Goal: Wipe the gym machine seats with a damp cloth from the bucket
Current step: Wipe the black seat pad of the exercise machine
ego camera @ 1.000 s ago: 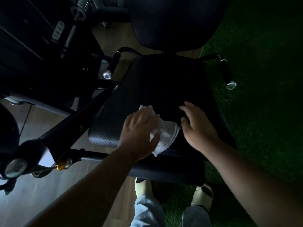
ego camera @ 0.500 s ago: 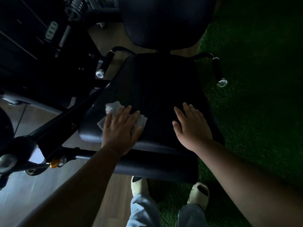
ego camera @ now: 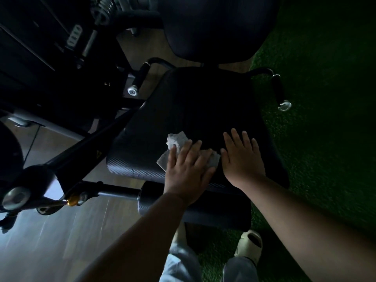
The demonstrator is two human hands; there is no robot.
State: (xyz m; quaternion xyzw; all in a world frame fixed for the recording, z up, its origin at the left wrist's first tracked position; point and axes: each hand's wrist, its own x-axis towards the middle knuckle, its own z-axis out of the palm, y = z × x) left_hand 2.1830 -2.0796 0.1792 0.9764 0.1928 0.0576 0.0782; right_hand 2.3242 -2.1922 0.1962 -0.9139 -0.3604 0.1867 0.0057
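White cloth (ego camera: pixel 175 142): pinned flat on black seat (ego camera: pixel 203 110) beneath left hand (ego camera: pixel 188 169), fingers (ego camera: pixel 184 152) spread, not gripping. Right hand (ego camera: pixel 243 159): flat just beside it, empty.

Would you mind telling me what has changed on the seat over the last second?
The left hand swept the cloth leftward across the front of the seat, then back toward the middle, ending close beside the right hand. It kept the cloth pressed flat throughout. The right hand stayed planted on the seat.
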